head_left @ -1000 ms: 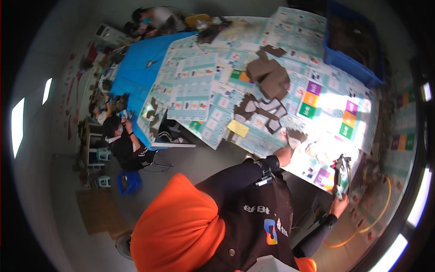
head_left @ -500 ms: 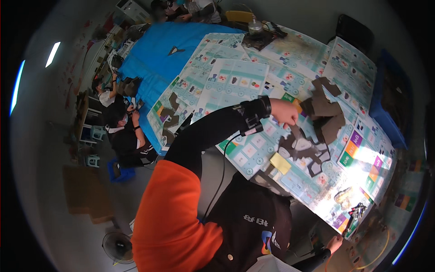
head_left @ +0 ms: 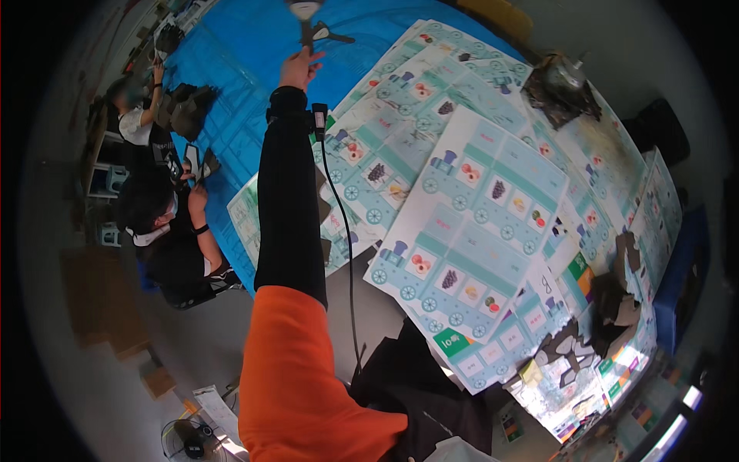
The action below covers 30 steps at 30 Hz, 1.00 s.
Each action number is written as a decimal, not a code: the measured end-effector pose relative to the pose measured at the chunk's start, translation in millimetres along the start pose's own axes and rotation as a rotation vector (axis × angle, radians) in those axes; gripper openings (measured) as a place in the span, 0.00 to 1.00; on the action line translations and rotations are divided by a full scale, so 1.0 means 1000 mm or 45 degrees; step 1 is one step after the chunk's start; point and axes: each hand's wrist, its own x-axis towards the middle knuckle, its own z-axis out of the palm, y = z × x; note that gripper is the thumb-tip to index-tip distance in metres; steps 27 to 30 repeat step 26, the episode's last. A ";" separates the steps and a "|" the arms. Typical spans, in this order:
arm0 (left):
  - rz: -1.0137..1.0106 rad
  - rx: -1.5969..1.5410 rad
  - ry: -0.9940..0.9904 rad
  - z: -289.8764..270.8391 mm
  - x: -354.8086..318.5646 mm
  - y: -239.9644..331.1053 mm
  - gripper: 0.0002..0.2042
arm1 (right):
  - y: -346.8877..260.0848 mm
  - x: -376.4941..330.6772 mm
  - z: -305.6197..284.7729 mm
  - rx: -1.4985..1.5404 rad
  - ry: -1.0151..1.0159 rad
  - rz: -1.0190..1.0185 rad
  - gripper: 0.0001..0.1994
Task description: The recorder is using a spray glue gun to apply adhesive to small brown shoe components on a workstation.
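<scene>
My left arm, in a black sleeve below an orange one, stretches far out over the blue sheet (head_left: pixel 246 46). At its end my left hand (head_left: pixel 299 71) pinches the narrow end of a dark grey cut piece with a pale panel (head_left: pixel 305 11). The wide pale part of this piece points away from me, at the upper edge of the view. Right beside it lies a small forked dark piece with a pale middle (head_left: pixel 329 35) on the blue sheet. My right hand is out of view.
Printed paper sheets (head_left: pixel 469 208) overlap across the table. Dark pieces (head_left: pixel 612 308) and a yellow pad (head_left: pixel 531 374) lie at the right. Behind stands a metal pot (head_left: pixel 566 75); a blue crate (head_left: pixel 681 285) is far right. Two people work at the left. A cable (head_left: pixel 350 254) hangs from my wrist.
My left hand has swung from the dark pieces at the right to the blue sheet at the far left, carrying the pale-panelled piece. My view has turned left, and my right hand has left it.
</scene>
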 end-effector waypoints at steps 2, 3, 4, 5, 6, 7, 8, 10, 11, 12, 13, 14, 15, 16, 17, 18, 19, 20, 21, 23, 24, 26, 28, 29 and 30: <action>-0.192 -0.351 0.016 -0.048 0.018 -0.044 0.18 | -0.018 -0.009 -0.013 -0.048 -0.014 0.003 0.12; -0.501 -0.715 -0.013 -0.067 0.013 -0.070 0.20 | -0.025 -0.011 -0.022 -0.075 -0.014 0.002 0.12; -0.476 -0.691 0.037 -0.077 0.001 -0.095 0.20 | -0.030 -0.013 -0.029 -0.091 -0.023 0.002 0.12; -0.464 -0.712 -0.204 -0.075 -0.008 -0.107 0.21 | -0.037 -0.015 -0.033 -0.089 -0.021 0.004 0.12; -0.534 -0.715 -0.396 -0.070 -0.018 -0.112 0.22 | -0.044 -0.014 -0.037 -0.094 -0.015 0.002 0.12; -0.459 -0.673 -0.517 -0.060 -0.038 -0.117 0.21 | -0.049 -0.014 -0.043 -0.088 -0.015 -0.007 0.12; -0.534 -0.604 -0.593 -0.044 -0.064 -0.119 0.20 | -0.056 -0.013 -0.045 -0.063 0.000 -0.019 0.12; -0.538 -0.352 -0.706 -0.008 -0.125 -0.116 0.18 | -0.069 -0.012 -0.059 0.021 0.016 -0.045 0.12; -0.522 -0.261 -0.769 0.006 -0.157 -0.109 0.16 | -0.077 -0.009 -0.065 0.188 0.015 -0.057 0.12; -0.511 -0.254 -1.014 0.026 -0.189 -0.103 0.15 | -0.081 -0.006 -0.070 0.505 -0.008 -0.034 0.12; -0.521 -0.132 -1.029 0.047 -0.219 -0.096 0.15 | -0.081 0.000 -0.076 0.598 0.084 0.031 0.13; -0.547 -0.070 -1.158 0.067 -0.249 -0.089 0.14 | -0.076 0.006 -0.088 -0.188 0.073 -0.107 0.13; -0.526 0.015 -1.169 0.088 -0.278 -0.084 0.14 | -0.070 0.014 -0.076 -0.123 0.261 -0.063 0.15; -0.515 0.090 -1.249 0.110 -0.309 -0.081 0.14 | -0.058 0.020 -0.084 -0.238 0.243 -0.097 0.11; -0.500 0.186 -1.235 0.133 -0.343 -0.081 0.14 | -0.049 0.027 -0.084 -0.312 0.307 -0.209 0.11; -0.475 0.275 -1.265 0.151 -0.370 -0.080 0.14 | -0.042 0.036 -0.081 -0.073 0.293 -0.066 0.10; -0.484 0.298 -1.322 0.167 -0.396 -0.083 0.13 | -0.035 0.041 -0.081 -0.012 0.242 -0.080 0.10; -0.445 0.399 -1.362 0.185 -0.423 -0.088 0.12 | -0.029 0.052 -0.078 -0.043 0.285 -0.034 0.10; -0.380 0.419 -1.385 0.203 -0.451 -0.093 0.11 | -0.021 0.062 -0.073 0.042 0.243 -0.072 0.10; -0.270 0.451 -1.434 0.251 -0.512 -0.106 0.09 | 0.009 0.085 -0.069 -0.011 0.280 -0.027 0.10; -0.285 0.528 -1.433 0.274 -0.546 -0.111 0.09 | 0.027 0.097 -0.065 0.024 0.245 -0.026 0.10; -0.151 0.624 -1.401 0.310 -0.602 -0.113 0.10 | 0.068 0.126 -0.059 0.068 0.196 -0.098 0.11; -0.151 0.624 -1.401 0.310 -0.602 -0.113 0.10 | 0.068 0.126 -0.059 0.068 0.196 -0.098 0.11; -0.151 0.624 -1.401 0.310 -0.602 -0.113 0.10 | 0.068 0.126 -0.059 0.068 0.196 -0.098 0.11; -0.151 0.624 -1.401 0.310 -0.602 -0.113 0.10 | 0.068 0.126 -0.059 0.068 0.196 -0.098 0.11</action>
